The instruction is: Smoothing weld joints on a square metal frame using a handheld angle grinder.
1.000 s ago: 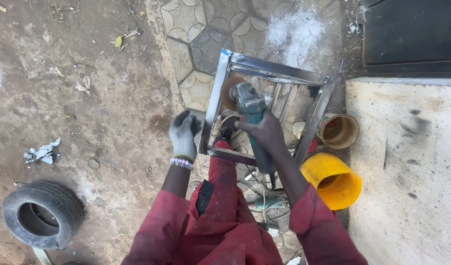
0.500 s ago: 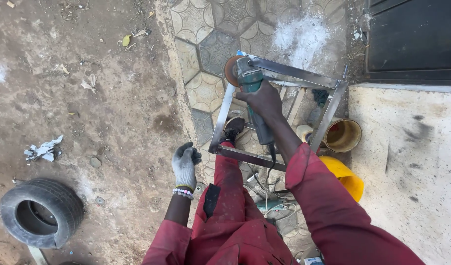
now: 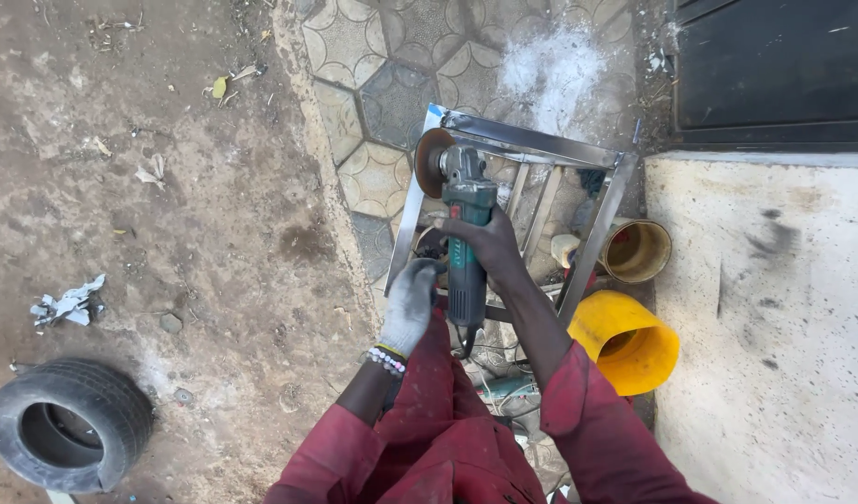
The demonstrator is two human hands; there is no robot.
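Note:
A square metal frame [image 3: 527,142] of steel bars stands on the paved ground in front of me. My right hand [image 3: 489,245] grips the body of a green angle grinder [image 3: 466,224], whose disc [image 3: 432,161] sits at the frame's far left corner. My left hand [image 3: 410,303], in a grey glove, rests on the near left part of the frame, just beside the grinder's rear end. I wear dark red overalls, and a bead bracelet circles my left wrist.
A yellow bucket [image 3: 625,341] lies on its side to the right of the frame, with a tan tin [image 3: 637,250] behind it. An old tyre [image 3: 67,425] lies at the lower left on bare dirt. A concrete slab [image 3: 774,317] fills the right side.
The grinder moved from the frame's middle to its far left corner. My left hand dropped away from the frame, then came back to its near left side beside the grinder.

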